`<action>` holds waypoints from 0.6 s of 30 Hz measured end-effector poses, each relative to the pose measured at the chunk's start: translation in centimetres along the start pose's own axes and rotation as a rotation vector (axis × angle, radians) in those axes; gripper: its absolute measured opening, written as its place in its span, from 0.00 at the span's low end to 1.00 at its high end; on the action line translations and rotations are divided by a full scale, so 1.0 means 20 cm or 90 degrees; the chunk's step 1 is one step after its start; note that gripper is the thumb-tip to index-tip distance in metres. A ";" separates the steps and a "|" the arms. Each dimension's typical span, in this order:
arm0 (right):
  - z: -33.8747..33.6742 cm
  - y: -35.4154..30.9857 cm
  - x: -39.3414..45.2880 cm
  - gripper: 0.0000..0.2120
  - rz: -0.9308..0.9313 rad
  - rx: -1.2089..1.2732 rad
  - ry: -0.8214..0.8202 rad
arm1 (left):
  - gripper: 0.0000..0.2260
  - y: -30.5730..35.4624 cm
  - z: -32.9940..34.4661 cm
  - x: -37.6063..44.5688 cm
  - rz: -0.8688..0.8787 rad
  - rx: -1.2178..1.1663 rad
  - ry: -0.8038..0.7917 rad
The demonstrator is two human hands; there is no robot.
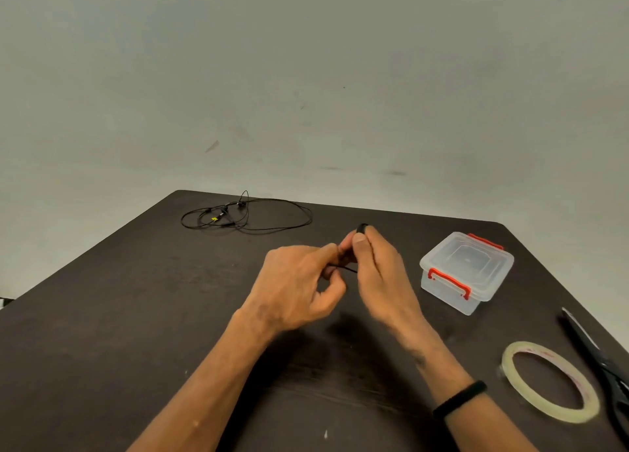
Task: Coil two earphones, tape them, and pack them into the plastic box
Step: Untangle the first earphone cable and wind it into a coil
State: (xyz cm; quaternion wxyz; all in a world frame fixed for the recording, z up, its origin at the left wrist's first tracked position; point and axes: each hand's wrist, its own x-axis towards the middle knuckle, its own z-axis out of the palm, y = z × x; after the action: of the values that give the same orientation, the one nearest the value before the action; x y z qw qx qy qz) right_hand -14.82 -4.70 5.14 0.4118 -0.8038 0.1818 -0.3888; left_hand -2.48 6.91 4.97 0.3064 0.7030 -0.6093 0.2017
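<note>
Your dark table (136, 315) carries a loose earphone (245, 215) at the far edge, and at right a closed box (466, 271), tape (549, 381) and scissors (599, 359).

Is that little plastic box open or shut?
Shut. The plastic box has its clear lid seated flat on top, red clips folded down at both ends.

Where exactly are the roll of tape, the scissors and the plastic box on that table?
roll of tape (520, 350): head view, on the far left part of its ring.
scissors (582, 332): head view, on the dark blades.
plastic box (467, 260): head view, on the middle of its clear lid.
</note>
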 end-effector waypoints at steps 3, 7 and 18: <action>0.01 0.03 -0.02 0.15 -0.012 -0.083 -0.039 | 0.07 -0.04 -0.04 0.01 -0.036 -0.014 0.059; 0.04 0.00 -0.02 0.18 0.050 -0.048 -0.182 | 0.16 -0.06 -0.02 0.01 -0.075 -0.051 0.117; -0.02 -0.07 -0.03 0.15 0.346 0.548 -0.614 | 0.26 -0.13 -0.05 0.04 -0.206 -0.073 0.243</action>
State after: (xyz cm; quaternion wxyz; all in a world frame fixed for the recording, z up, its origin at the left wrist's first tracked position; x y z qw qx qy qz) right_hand -15.55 -3.81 6.07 0.8109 -0.5781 0.0027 0.0907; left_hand 0.21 7.23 5.77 0.4838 0.7220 -0.4303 0.2439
